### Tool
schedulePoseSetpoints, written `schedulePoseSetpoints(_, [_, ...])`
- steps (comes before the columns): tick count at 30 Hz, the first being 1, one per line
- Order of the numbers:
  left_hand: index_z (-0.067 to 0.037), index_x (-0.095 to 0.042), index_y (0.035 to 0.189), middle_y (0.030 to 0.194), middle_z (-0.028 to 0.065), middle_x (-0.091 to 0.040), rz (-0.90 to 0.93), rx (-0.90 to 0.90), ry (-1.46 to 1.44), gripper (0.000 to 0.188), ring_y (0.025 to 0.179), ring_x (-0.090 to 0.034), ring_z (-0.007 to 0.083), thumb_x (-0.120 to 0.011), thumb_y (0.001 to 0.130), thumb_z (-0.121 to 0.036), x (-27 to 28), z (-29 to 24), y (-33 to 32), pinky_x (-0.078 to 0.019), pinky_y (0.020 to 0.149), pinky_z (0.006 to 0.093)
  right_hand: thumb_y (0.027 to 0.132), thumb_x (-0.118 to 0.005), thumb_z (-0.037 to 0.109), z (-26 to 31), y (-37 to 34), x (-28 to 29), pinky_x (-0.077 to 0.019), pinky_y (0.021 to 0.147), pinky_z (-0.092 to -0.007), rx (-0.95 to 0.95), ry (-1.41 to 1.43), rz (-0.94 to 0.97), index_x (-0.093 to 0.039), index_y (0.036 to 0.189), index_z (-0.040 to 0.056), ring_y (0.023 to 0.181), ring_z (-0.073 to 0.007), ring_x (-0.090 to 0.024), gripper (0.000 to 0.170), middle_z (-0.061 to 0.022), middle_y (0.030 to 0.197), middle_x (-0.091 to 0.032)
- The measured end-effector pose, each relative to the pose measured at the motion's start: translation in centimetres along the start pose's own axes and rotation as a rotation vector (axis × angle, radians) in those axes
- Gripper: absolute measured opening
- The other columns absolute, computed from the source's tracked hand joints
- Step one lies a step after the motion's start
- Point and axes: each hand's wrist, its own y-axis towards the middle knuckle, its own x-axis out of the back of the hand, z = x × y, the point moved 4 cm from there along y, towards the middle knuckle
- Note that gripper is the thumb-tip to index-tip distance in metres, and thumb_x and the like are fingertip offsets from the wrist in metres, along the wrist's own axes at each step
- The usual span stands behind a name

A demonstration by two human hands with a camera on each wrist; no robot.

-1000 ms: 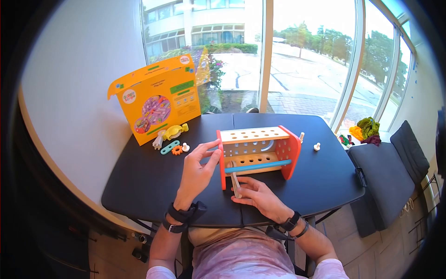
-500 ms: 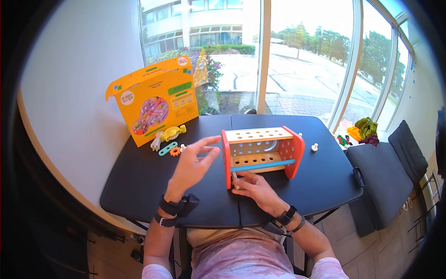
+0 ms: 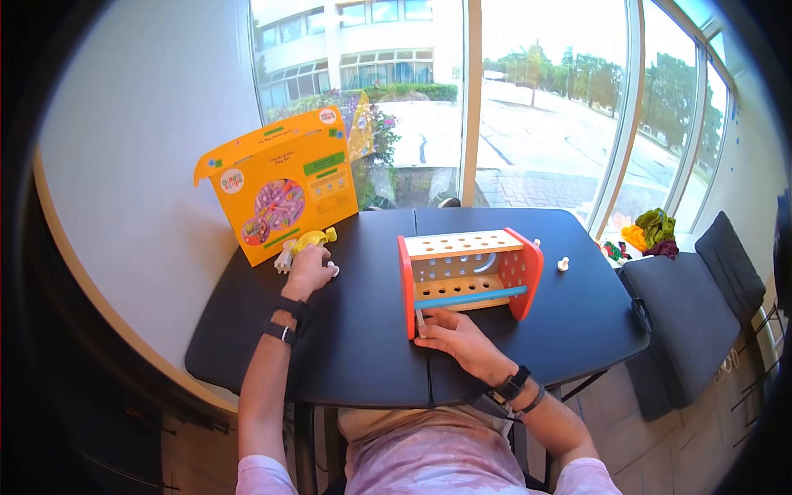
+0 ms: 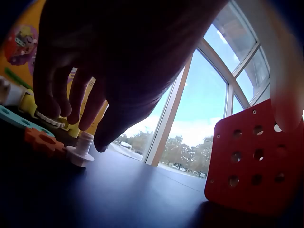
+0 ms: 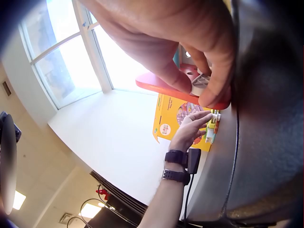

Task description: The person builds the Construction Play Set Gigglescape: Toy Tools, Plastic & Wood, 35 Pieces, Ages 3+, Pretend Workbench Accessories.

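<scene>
My left hand (image 3: 307,271) is over a group of small toy parts at the left of the table. In the left wrist view its thumb and fingertips hang right at the threaded top of a white toy bolt (image 4: 80,152), which stands head down. Beside the bolt lie an orange gear (image 4: 42,141) and a teal strip with holes (image 4: 16,118). Near the table's middle stands a toy toolbox (image 3: 528,280) with red ends and a blue bar. My right hand (image 3: 462,340) pinches a pale grey ribbed piece (image 5: 200,84) against the toolbox's left red end.
A yellow-orange cardboard box (image 3: 334,194) stands at the table's back left, with a yellow toy piece (image 3: 313,239) before it. Another white bolt (image 3: 563,264) stands right of the toolbox. A dark padded chair (image 3: 685,297) is beside the table's right edge.
My left hand has left the toolbox's left end and moved left to the small parts. The right hand stays at the toolbox, still pinching the pale piece, which has shifted closer against the red end.
</scene>
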Motion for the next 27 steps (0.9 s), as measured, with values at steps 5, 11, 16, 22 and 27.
schedulePoseSetpoints(5, [-0.003, -0.085, 0.095, 0.099, 0.0221, -0.079, -0.002, 0.031, 0.029, 0.023, 0.101, -0.076, 0.0413, -0.083, 0.084, -0.023, -1.0, -0.5, 0.3, -0.0615, 0.095, 0.0483, 0.110, -0.069, 0.012, 0.1, 0.0, 0.2, -0.0593, 0.112, -0.0345, 0.000, 0.000, 0.006, -0.062, 0.151, -0.0008, 0.123, -0.0189, -0.071, 0.043, -0.0112, 0.133, -0.071])
schedulePoseSetpoints(11, [0.001, -0.076, 0.097, 0.087, 0.0149, -0.081, 0.193, -0.002, -0.442, 0.023, 0.087, -0.081, 0.0273, -0.087, 0.087, -0.017, -0.2, -5.4, -2.0, -0.0625, 0.076, 0.0400, 0.110, -0.068, 0.011, 0.3, 0.0, -0.1, -0.0596, 0.112, -0.0354, 0.007, 0.006, 0.009, -0.062, 0.149, -0.0019, 0.122, -0.0201, -0.071, 0.042, -0.0125, 0.132, -0.071])
schedulePoseSetpoints(16, [0.001, -0.081, 0.103, 0.089, 0.0102, -0.082, 0.284, -0.163, -0.531, 0.023, 0.076, -0.076, 0.0124, -0.091, 0.088, -0.013, 0.7, -11.1, -4.8, -0.0598, 0.069, 0.0305, 0.110, -0.068, 0.010, 0.2, -0.1, 0.0, -0.0600, 0.112, -0.0355, 0.008, 0.015, -0.001, -0.062, 0.149, -0.0020, 0.122, -0.0198, -0.071, 0.041, -0.0118, 0.131, -0.071])
schedulePoseSetpoints(22, [-0.003, -0.084, 0.122, 0.089, 0.0197, -0.082, 0.306, -0.178, -0.371, 0.035, 0.076, -0.079, 0.0198, -0.089, 0.092, -0.019, -0.5, -12.6, -5.4, -0.0617, 0.071, 0.0347, 0.110, -0.069, 0.010, -0.3, 0.3, 0.4, -0.0603, 0.111, -0.0359, 0.008, 0.001, -0.002, -0.062, 0.149, -0.0014, 0.122, -0.0194, -0.071, 0.041, -0.0112, 0.130, -0.071])
schedulePoseSetpoints(27, [-0.005, -0.085, 0.124, 0.104, 0.0231, -0.083, 0.277, -0.225, -0.326, 0.034, 0.086, -0.082, 0.0321, -0.088, 0.093, -0.019, -1.4, -13.5, -5.3, -0.0652, 0.081, 0.0411, 0.110, -0.070, 0.011, -0.2, 0.1, 0.1, -0.0605, 0.111, -0.0359, 0.017, 0.006, -0.003, -0.062, 0.149, -0.0013, 0.123, -0.0188, -0.070, 0.041, -0.0109, 0.131, -0.070])
